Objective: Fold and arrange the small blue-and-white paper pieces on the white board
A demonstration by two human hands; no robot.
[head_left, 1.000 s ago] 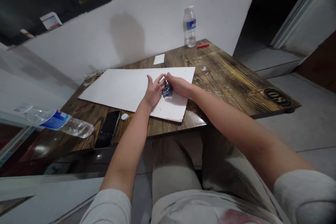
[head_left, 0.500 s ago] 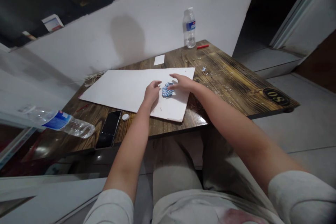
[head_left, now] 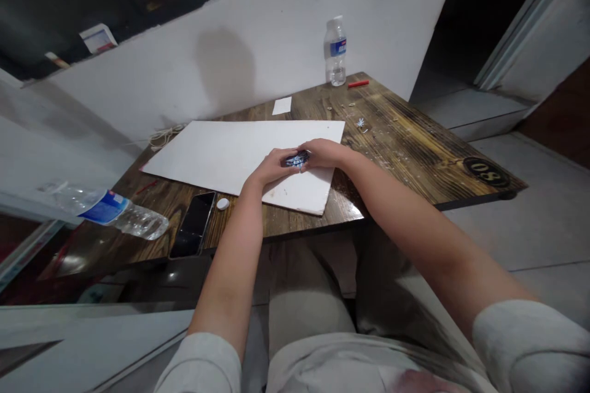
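Brown wood table (head_left: pixel 415 153), white board (head_left: pixel 221 147) on it, apparently loose. Likely failure: a forearm or palm leans on it, board slides and takes the work with it. Near right corner of the board sits close to the table's near edge, so I'd guess little margin there.

Bottle (head_left: pixel 108 207) at near left and phone (head_left: pixel 193 221) right at the near edge: a left elbow swinging out could clip either, phone looks the more exposed. Far bottle (head_left: pixel 338 52) stands by the wall, low risk. White cap (head_left: pixel 223 204) just beside the phone could roll off if nudged.

Main risk is the pile (head_left: pixel 296 159), blue-white, on or just above the right part of the board; can't tell if it's lifted. Looks like many small pieces. Uneven squeeze from either side could make it buckle, or pieces slip out through the finger gaps.

Hands: left (head_left: pixel 271 167) and right (head_left: pixel 322 153) close in from both sides, nearly meeting. Both narrow, curled round the pile, fingers on its far side, thumbs on its near side, touching its edges. Pressure can't be read, and part of the pile is hidden under the fingers.
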